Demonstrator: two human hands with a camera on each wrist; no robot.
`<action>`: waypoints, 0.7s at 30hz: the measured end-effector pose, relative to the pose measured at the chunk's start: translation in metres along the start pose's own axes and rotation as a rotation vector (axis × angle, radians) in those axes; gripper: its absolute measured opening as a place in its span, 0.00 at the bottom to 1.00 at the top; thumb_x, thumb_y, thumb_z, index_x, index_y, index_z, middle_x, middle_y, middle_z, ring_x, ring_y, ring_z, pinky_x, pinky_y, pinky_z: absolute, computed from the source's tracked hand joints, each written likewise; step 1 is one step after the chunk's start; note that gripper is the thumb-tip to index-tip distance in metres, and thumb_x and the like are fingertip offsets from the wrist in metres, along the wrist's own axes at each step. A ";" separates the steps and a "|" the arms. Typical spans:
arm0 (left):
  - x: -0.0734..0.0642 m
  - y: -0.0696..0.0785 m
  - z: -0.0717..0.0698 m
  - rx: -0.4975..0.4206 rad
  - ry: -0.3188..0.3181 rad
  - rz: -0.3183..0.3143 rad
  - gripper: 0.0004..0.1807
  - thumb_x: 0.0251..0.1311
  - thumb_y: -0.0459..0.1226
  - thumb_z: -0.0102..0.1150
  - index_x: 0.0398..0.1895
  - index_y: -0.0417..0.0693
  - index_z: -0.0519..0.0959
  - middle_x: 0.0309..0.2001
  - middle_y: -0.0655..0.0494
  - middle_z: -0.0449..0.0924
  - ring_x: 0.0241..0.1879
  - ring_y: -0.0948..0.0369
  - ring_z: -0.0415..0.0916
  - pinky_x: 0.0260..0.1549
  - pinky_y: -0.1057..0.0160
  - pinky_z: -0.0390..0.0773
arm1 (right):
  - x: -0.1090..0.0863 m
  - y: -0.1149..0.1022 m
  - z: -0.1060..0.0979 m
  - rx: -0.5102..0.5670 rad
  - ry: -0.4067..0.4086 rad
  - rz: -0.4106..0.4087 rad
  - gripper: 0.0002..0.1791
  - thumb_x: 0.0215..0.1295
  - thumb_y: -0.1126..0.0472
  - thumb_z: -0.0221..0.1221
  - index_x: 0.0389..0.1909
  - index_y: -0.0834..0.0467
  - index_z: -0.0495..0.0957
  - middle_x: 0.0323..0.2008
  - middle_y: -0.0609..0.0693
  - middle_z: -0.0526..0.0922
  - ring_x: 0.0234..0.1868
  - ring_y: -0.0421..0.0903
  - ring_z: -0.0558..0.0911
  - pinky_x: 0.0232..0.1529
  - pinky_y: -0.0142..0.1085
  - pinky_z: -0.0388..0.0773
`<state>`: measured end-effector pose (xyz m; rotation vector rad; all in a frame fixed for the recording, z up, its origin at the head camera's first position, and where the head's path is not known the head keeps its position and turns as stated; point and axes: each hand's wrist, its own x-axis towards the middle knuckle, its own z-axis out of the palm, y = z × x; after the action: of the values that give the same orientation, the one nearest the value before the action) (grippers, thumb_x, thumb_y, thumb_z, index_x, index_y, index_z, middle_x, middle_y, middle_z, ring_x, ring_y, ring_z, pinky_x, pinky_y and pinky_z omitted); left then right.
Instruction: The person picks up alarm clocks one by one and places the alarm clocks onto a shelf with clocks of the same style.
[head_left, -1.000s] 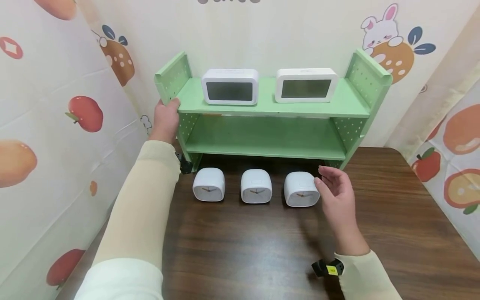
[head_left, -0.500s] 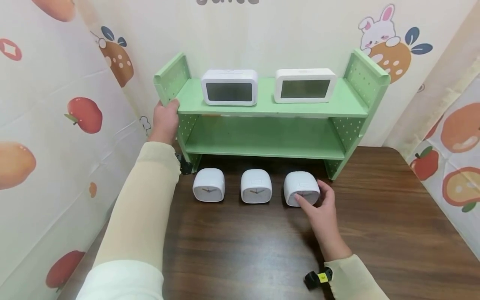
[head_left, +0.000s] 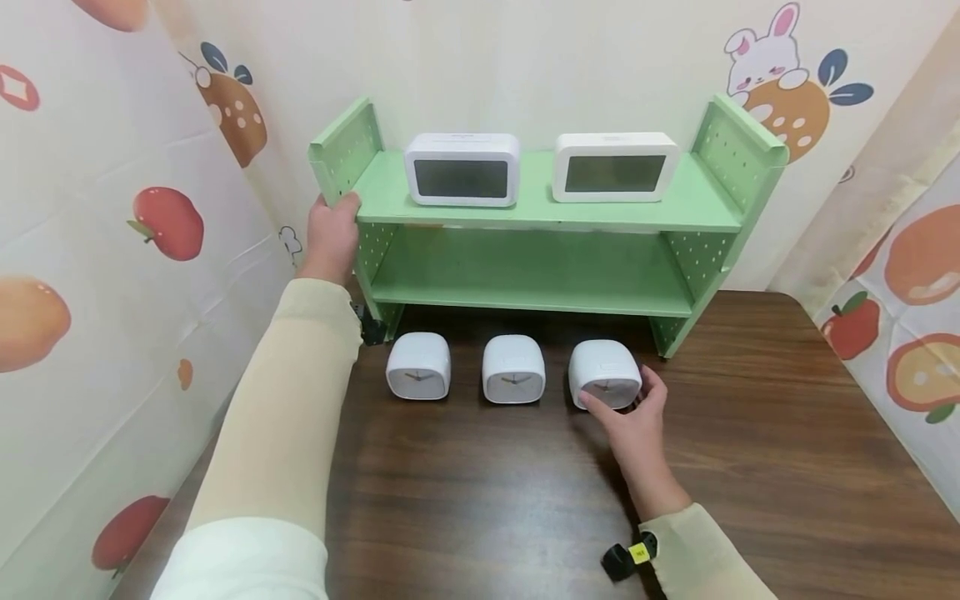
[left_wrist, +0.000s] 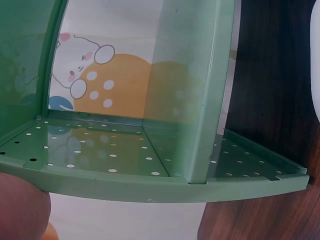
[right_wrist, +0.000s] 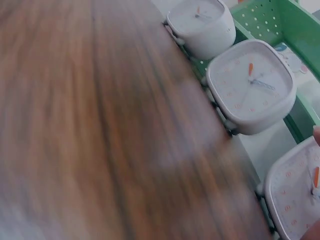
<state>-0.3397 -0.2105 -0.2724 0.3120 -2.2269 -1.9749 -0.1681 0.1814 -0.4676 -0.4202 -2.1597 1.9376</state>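
My left hand grips the front edge of the left side panel of a green two-tier shelf; its thumb lies by the upper board. In the left wrist view, a bit of that hand shows beside the perforated panel. Three small white analog clocks stand in a row on the table before the shelf. My right hand holds the right clock, thumb at the lower front and fingers around the right side. The middle clock and left clock stand untouched. Orange hands show on the right clock's dial.
Two white digital clocks with dark screens, a left one and a right one, stand on the upper board. Under everything is a dark brown wooden table. Fruit-printed curtains hang at the left, back and right.
My right hand has moved left and down from beside the right clock and taken hold of it, thumb on its front. My left hand has stayed on the shelf's side panel.
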 end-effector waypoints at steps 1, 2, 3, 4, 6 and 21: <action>0.000 0.000 0.000 0.003 0.001 -0.003 0.28 0.79 0.54 0.41 0.79 0.67 0.59 0.74 0.60 0.64 0.70 0.59 0.61 0.74 0.45 0.54 | 0.000 0.001 0.001 0.000 0.016 -0.006 0.61 0.54 0.59 0.79 0.78 0.58 0.44 0.74 0.59 0.56 0.73 0.52 0.58 0.72 0.48 0.58; -0.001 0.000 0.000 -0.001 0.000 -0.009 0.28 0.79 0.54 0.41 0.79 0.68 0.59 0.74 0.60 0.64 0.71 0.59 0.60 0.74 0.44 0.54 | 0.000 0.002 0.003 0.001 0.031 -0.016 0.61 0.54 0.60 0.79 0.78 0.58 0.44 0.74 0.59 0.55 0.73 0.52 0.57 0.72 0.48 0.57; -0.001 0.001 -0.001 -0.001 -0.001 -0.012 0.28 0.79 0.54 0.41 0.79 0.68 0.59 0.74 0.60 0.64 0.71 0.59 0.60 0.74 0.44 0.54 | 0.000 0.002 0.004 -0.002 0.044 -0.021 0.61 0.54 0.59 0.79 0.78 0.58 0.44 0.74 0.59 0.55 0.73 0.52 0.57 0.72 0.48 0.57; -0.001 0.001 -0.001 -0.001 -0.001 -0.015 0.28 0.79 0.54 0.41 0.79 0.68 0.58 0.74 0.61 0.64 0.71 0.59 0.60 0.74 0.44 0.54 | 0.000 0.002 0.006 -0.001 0.055 -0.031 0.61 0.54 0.60 0.79 0.78 0.58 0.44 0.74 0.59 0.54 0.72 0.53 0.57 0.72 0.48 0.57; -0.002 0.002 -0.002 0.002 -0.001 -0.018 0.28 0.79 0.55 0.41 0.79 0.68 0.58 0.74 0.61 0.64 0.71 0.59 0.60 0.73 0.44 0.55 | 0.002 0.003 0.008 -0.009 0.069 -0.030 0.62 0.54 0.58 0.79 0.78 0.57 0.43 0.75 0.59 0.54 0.73 0.53 0.57 0.72 0.48 0.57; -0.006 0.006 0.002 -0.020 0.006 -0.012 0.28 0.80 0.52 0.42 0.79 0.64 0.60 0.73 0.60 0.65 0.71 0.59 0.60 0.74 0.47 0.55 | 0.017 0.006 0.026 -0.008 0.080 -0.084 0.68 0.46 0.54 0.83 0.79 0.52 0.44 0.72 0.58 0.54 0.69 0.54 0.61 0.67 0.52 0.63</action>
<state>-0.3350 -0.2070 -0.2665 0.3288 -2.2052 -1.9982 -0.1924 0.1631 -0.4775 -0.3946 -2.1012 1.8366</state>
